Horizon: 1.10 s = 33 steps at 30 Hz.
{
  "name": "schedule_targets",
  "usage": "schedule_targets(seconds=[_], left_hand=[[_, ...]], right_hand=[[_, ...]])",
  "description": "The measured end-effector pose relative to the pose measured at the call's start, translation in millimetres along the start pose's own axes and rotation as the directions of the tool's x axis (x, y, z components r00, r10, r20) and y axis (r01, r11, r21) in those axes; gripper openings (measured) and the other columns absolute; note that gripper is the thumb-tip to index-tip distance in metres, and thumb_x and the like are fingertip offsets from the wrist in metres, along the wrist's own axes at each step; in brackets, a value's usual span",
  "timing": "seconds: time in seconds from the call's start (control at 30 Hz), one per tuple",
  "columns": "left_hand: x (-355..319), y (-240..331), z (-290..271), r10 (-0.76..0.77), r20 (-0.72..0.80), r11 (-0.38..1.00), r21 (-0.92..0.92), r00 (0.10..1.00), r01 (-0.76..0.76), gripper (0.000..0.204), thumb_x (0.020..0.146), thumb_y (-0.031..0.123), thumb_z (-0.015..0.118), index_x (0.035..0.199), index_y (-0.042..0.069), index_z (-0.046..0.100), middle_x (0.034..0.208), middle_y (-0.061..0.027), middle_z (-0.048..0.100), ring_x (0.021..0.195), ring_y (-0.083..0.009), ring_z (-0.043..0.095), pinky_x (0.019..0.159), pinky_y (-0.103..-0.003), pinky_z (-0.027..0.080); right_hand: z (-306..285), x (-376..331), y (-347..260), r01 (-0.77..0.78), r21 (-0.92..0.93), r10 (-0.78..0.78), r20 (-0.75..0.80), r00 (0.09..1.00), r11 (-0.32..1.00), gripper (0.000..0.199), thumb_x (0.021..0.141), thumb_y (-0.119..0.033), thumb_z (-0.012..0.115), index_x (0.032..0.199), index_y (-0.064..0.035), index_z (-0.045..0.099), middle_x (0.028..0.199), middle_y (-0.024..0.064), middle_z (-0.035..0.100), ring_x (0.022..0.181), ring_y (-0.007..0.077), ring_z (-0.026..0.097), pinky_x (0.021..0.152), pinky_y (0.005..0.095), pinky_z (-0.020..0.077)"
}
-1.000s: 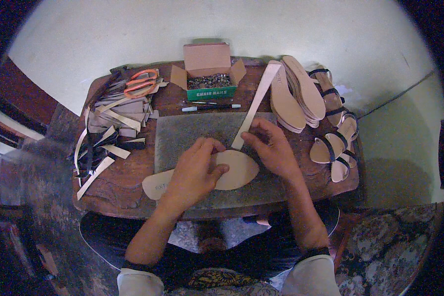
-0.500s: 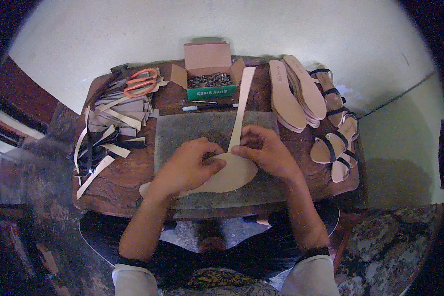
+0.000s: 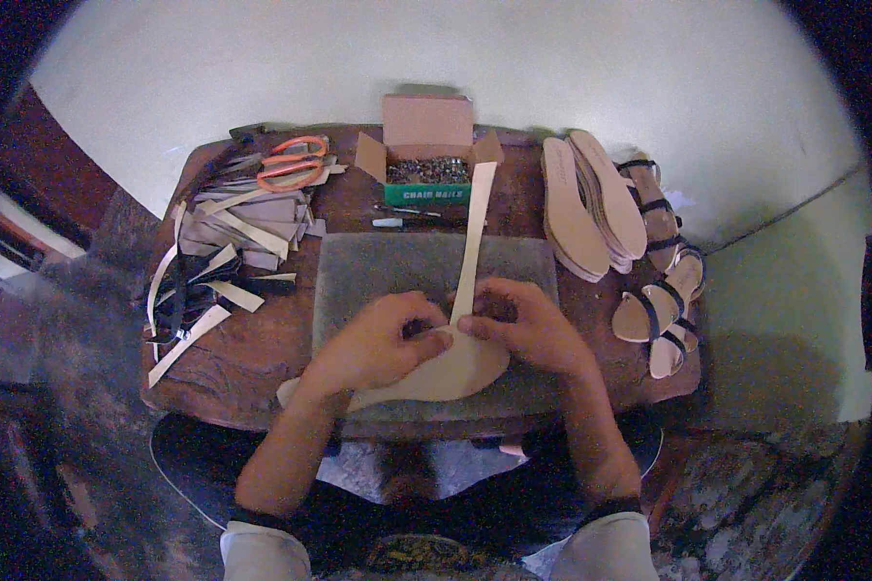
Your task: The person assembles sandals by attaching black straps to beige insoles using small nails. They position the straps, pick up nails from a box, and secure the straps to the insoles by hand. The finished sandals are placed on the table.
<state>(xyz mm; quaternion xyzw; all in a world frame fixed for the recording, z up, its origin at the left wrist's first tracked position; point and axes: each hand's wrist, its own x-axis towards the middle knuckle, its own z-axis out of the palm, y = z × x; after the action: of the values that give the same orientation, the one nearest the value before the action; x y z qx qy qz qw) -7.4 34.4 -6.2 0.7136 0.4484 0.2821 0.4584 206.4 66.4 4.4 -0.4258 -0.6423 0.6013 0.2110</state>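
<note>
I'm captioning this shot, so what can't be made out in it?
In the head view:
Sole: midsection hidden by the left hand and wrist.
Pale strap: lower end lost at the sole's edge, near the right hand.
Pieces in the green box: too small and grainy to count.

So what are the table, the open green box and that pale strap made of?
The table: probably wood, dull dark brown with carving. The green box: likely cardboard, its folded-open flaps matte brown. The pale strap: smooth, matte, maybe leather or imitation.
</note>
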Motion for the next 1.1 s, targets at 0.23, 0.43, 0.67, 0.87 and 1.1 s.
schedule_targets(seconds=[0.23,0.43,0.67,0.87,1.1], left_hand=[[-21.3,5.5,-26.5,-0.033,-0.13,0.997,-0.073,0.991,0.023,0.022,0.081,0.019,0.066,0.089,-0.001,0.063,0.081,-0.0135,0.06,0.076,-0.0236,0.059,0.066,-0.036,0.046],[-30.2,6.2,-54.5,-0.211,-0.215,0.972,-0.148,0.954,0.181,0.023,0.083,0.021,0.065,0.087,-0.001,0.063,0.078,-0.0072,0.057,0.071,-0.0134,0.053,0.063,-0.028,0.043],[-38.9,-1.6,-53.5,-0.131,-0.245,0.983,-0.156,0.961,0.095,0.023,0.084,0.021,0.064,0.087,-0.001,0.063,0.077,-0.008,0.056,0.072,-0.0151,0.053,0.065,-0.031,0.043],[-39.1,-6.8,-44.9,-0.11,-0.278,0.981,-0.186,0.954,0.059,0.022,0.083,0.02,0.064,0.087,-0.001,0.063,0.077,-0.009,0.056,0.073,-0.0175,0.054,0.066,-0.031,0.042],[-39.1,-12.7,-45.3,-0.109,-0.221,0.989,-0.118,0.969,0.085,0.021,0.085,0.022,0.065,0.09,0.001,0.065,0.082,-0.0055,0.06,0.077,-0.0144,0.058,0.068,-0.029,0.046]], right_hand=[[-19.5,19.1,-22.4,0.102,-0.197,-0.146,-0.224,0.964,0.975,0.023,0.083,-0.015,0.066,0.101,-0.0025,0.063,0.094,0.0081,0.066,0.089,0.016,0.061,0.08,0.03,0.0486],[-28.9,82.8,-37.6,0.238,-0.541,-0.441,-0.282,0.852,0.807,0.016,0.081,-0.015,0.065,0.09,-0.0022,0.065,0.087,0.0127,0.066,0.084,0.0223,0.063,0.078,0.0306,0.0482],[-22.1,176.1,-30.0,0.093,-0.814,-0.501,-0.259,0.826,0.574,0.015,0.075,-0.012,0.063,0.085,-0.0023,0.068,0.084,0.0172,0.066,0.085,0.0323,0.063,0.077,0.0385,0.0498],[-11.7,199.2,-17.5,-0.037,-0.811,-0.472,-0.376,0.797,0.583,0.015,0.069,-0.01,0.063,0.081,-0.0037,0.069,0.088,0.0186,0.065,0.087,0.0363,0.061,0.082,0.043,0.0485],[-11.8,207.8,-19.6,-0.155,-0.824,-0.361,-0.397,0.844,0.544,0.017,0.069,-0.008,0.061,0.084,-0.0041,0.067,0.09,0.0197,0.064,0.088,0.0377,0.061,0.083,0.044,0.0481]])
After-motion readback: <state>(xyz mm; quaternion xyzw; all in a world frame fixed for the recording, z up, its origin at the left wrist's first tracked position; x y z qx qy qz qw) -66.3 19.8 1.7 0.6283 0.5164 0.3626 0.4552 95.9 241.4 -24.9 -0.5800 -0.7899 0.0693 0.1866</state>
